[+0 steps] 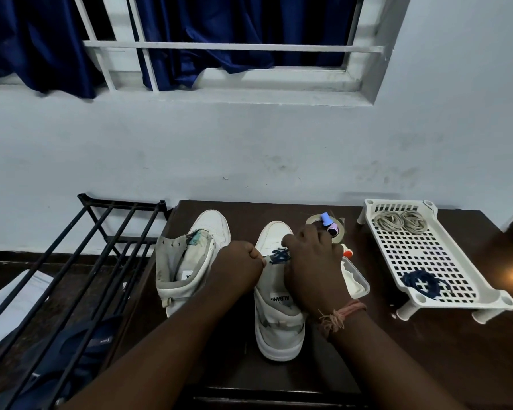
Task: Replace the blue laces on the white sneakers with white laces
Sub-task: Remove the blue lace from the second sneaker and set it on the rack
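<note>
Both hands (pixel 279 261) on laced sneaker (pixel 279 306), dark table (pixel 427 350), white wall (pixel 249 143)

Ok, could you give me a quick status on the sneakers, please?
Both hands, left hand and right hand, curled at right sneaker, blue lace still in. Left sneaker unlaced. White laces waiting on tray. Nothing blocking.

both forearms are bare, no sleeves in view. the right wrist (pixel 342 316) wears a band of pinkish-orange thread, wound several times round, with a frayed, knotted tuft sticking out on its inner side. the left wrist (pixel 219 291) wears nothing.
</note>
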